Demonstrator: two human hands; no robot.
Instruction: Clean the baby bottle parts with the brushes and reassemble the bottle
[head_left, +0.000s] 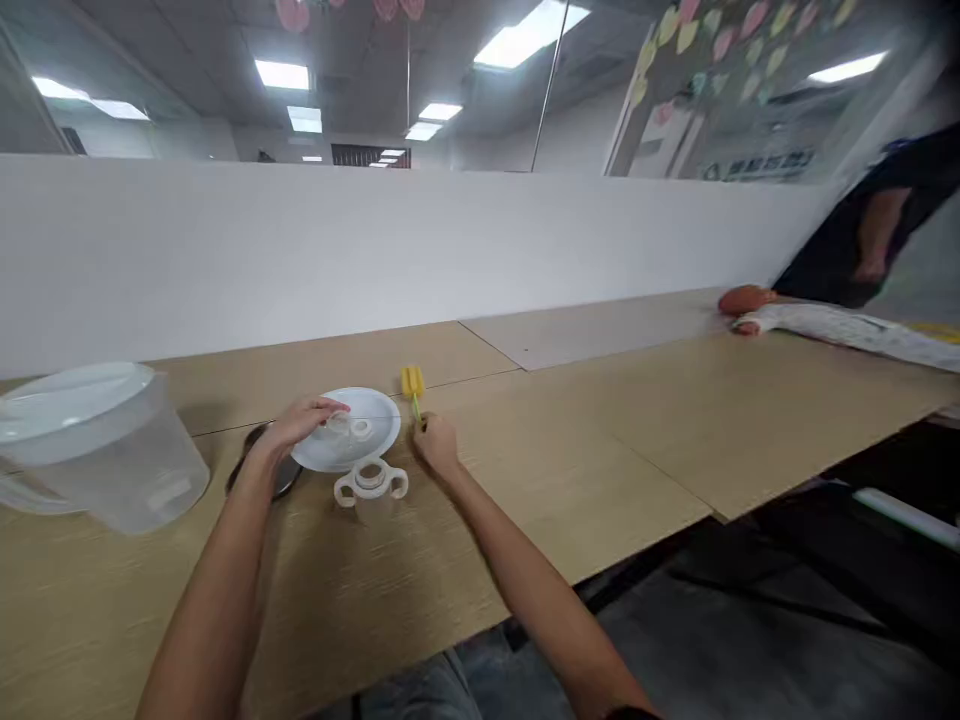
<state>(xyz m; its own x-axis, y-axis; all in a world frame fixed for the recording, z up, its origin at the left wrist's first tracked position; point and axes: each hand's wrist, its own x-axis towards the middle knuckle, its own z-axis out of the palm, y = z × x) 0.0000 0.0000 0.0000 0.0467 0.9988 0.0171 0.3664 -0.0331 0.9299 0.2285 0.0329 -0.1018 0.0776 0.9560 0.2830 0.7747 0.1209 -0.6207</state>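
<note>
My right hand is closed round the green handle of a bottle brush with a yellow sponge head, which points up and away from me beside the plate. Over the left part of a white plate, my left hand has its fingers curved onto a clear bottle cap; its thumb is mostly hidden. A small white ring-shaped part lies on the plate by the cap. Just in front of the plate stands a baby bottle, upright and uncapped, with two white side handles.
At the left stands a large translucent lidded pitcher. A dark round tray lies partly under my left forearm. Far right on the wooden table are a brown rounded object and a white cloth-like bundle. Another person stands beyond.
</note>
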